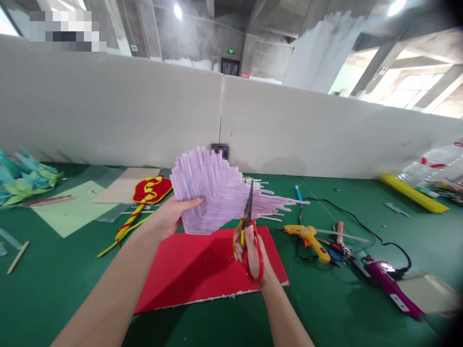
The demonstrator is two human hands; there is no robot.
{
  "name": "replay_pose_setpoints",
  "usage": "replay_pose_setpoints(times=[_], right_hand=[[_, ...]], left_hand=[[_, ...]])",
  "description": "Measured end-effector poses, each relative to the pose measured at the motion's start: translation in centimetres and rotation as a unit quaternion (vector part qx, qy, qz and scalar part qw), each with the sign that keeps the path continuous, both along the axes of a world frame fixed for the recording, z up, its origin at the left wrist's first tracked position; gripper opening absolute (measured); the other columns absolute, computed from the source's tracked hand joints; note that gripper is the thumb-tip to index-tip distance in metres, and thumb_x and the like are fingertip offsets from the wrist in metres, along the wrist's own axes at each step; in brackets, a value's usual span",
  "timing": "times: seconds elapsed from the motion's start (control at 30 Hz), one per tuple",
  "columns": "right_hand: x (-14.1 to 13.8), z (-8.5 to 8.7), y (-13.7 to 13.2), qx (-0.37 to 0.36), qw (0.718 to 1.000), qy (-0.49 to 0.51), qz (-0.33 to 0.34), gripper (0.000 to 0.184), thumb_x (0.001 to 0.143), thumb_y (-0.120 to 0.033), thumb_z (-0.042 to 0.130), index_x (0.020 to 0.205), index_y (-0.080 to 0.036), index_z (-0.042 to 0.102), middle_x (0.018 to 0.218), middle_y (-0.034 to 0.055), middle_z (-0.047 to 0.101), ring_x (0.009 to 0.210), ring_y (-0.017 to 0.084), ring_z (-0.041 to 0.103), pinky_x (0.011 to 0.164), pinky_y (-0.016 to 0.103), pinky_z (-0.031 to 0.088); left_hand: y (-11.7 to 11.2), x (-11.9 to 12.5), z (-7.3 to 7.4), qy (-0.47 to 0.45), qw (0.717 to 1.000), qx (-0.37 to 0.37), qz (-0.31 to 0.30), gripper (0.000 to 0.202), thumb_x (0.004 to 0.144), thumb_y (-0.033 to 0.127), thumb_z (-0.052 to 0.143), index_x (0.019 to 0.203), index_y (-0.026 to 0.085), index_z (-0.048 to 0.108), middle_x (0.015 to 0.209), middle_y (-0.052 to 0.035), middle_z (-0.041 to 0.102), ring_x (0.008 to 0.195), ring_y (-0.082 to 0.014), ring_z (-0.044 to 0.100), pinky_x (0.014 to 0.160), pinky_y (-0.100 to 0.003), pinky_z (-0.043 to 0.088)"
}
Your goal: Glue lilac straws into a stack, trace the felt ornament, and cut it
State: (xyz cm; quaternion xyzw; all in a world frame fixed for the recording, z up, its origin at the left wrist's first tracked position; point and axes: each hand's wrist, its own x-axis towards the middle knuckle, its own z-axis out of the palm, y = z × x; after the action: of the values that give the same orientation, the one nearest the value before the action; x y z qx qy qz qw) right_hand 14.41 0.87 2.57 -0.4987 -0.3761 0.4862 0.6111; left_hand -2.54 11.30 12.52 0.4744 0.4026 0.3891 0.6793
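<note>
My left hand (170, 217) grips a fan-shaped bundle of pale purple paper strips (213, 193), holding it up above a red sheet (202, 265) on the green table. My right hand (253, 253) is closed through the red and yellow handles of a pair of scissors (249, 226). The scissor blades point upward and sit against the strips where their loose ends stick out to the right.
A yellow glue gun (309, 237) with a black cord lies right of the red sheet, beside a purple tool (388, 282) and keys. A red and yellow ornament (144, 197), green paper (72, 207) and teal paper flowers (21, 176) lie left. A white partition (108, 115) stands behind.
</note>
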Motion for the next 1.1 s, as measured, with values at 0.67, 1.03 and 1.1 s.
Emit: replay_pose_setpoints(times=[0.67,1.03,1.1], right_hand=[[0.2,1.0,-0.3,0.004,0.997,-0.079,-0.016,0.059,0.083,-0.074,0.037,0.080,-0.018,0.058,0.060,-0.0022,0.048,0.050,0.010,0.043,0.048,0.023,0.036],[-0.4,0.2,-0.5,-0.023,0.997,-0.065,-0.041,0.056,0.085,-0.072,0.036,0.069,-0.020,0.048,0.047,-0.0071,0.036,0.040,0.008,0.034,0.041,0.022,0.028],[-0.5,0.3,-0.5,-0.029,0.997,-0.058,-0.052,0.056,0.083,-0.073,0.038,0.069,-0.020,0.047,0.045,-0.0078,0.035,0.039,0.007,0.032,0.039,0.022,0.027]], left_hand=[[-0.4,-0.4,0.4,0.015,1.000,-0.009,-0.020,0.049,0.066,0.024,0.078,0.113,0.022,0.067,0.105,-0.0101,0.072,0.107,-0.0314,0.064,0.097,-0.043,0.050],[-0.2,-0.5,0.2,0.006,1.000,-0.014,-0.027,0.044,0.066,0.024,0.078,0.108,0.022,0.068,0.105,-0.0103,0.073,0.108,-0.0318,0.064,0.094,-0.043,0.051],[-0.2,-0.5,0.2,0.004,0.999,-0.015,-0.029,0.045,0.066,0.025,0.078,0.110,0.022,0.068,0.105,-0.0108,0.073,0.108,-0.0327,0.064,0.093,-0.044,0.052]])
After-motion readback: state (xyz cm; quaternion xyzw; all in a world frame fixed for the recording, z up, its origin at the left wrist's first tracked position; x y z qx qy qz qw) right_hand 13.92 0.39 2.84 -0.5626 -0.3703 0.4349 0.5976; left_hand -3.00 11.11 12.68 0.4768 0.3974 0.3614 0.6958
